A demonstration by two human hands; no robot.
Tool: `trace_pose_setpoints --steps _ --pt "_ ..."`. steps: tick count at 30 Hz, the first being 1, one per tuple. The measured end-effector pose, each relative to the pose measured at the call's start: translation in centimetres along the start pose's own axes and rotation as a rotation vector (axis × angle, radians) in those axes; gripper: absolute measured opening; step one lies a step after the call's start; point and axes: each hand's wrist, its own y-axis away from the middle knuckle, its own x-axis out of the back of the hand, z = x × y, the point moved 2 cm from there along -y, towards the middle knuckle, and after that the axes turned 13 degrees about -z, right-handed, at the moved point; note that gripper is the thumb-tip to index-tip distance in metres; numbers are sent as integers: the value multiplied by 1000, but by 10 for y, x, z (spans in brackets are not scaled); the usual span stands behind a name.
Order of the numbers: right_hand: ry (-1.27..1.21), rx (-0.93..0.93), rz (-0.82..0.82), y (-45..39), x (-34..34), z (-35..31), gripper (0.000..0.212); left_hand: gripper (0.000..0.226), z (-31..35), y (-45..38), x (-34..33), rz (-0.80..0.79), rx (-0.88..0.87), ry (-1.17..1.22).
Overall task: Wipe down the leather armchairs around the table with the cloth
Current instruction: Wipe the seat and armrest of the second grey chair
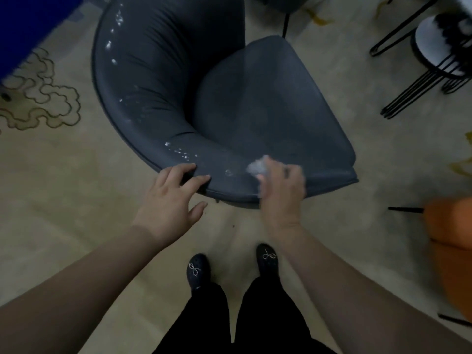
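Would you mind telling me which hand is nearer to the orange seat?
Right. The right hand holds the cloth on the armchair edge, on the side toward the orange seat; the left hand rests on the rim farther away.

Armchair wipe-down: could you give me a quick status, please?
Left hand open, fingers resting on grey armchair rim. Right hand gripping cloth on same rim. White spots remain along backrest. Nothing blocking.

No readable text or labels.
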Motion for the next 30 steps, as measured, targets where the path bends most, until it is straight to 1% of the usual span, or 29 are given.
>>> trace_pose_setpoints --steps 2,3,5,6,9,12,14,16,17,19,22,23,24,26,28,30 --pt "-19 -118 111 -4 10 19 39 56 -16 0 6 -6 -14 5" --pt "-26 -172 142 -4 8 17 39 57 -22 0 8 -8 -28 -5" --pt "-32 -258 158 -3 -8 -6 41 58 -29 -1 10 -8 -76 -35" --pt "-38 -252 149 -2 -19 -24 41 58 -31 -1 10 -7 -97 -42" --pt "-87 -137 125 6 -46 -72 41 58 -35 0 11 1 -136 -39" --pt "-99 -43 92 6 -43 -67 41 57 -41 0 11 -1 -175 -44" --pt "-103 -91 101 5 -28 -33 39 58 -45 -1 12 0 -185 -22" --pt "-118 -215 148 4 -13 5 39 58 -49 -2 12 2 -187 -12" --pt "-134 -258 169 7 -10 14 40 58 -50 -2 12 7 -193 -21" --pt "-146 -275 155 15 -16 -1 41 57 -50 -2 9 20 -197 -35" --pt "-73 -64 64 29 -45 -60 46 57 -46 0 6 39 -180 -5" --pt "-82 -9 41 33 -51 -74 47 57 -45 0 4 39 -176 1" --pt "-90 31 17 35 -52 -79 47 58 -44 1 3 34 -168 2" --pt "-63 66 0 29 -42 -66 47 59 -43 2 3 28 -158 -14" --pt "-45 -11 46 20 -24 -33 44 58 -43 0 6 24 -157 -25" --pt "-96 -165 116 14 -6 -1 39 57 -42 -1 9 15 -136 -26"
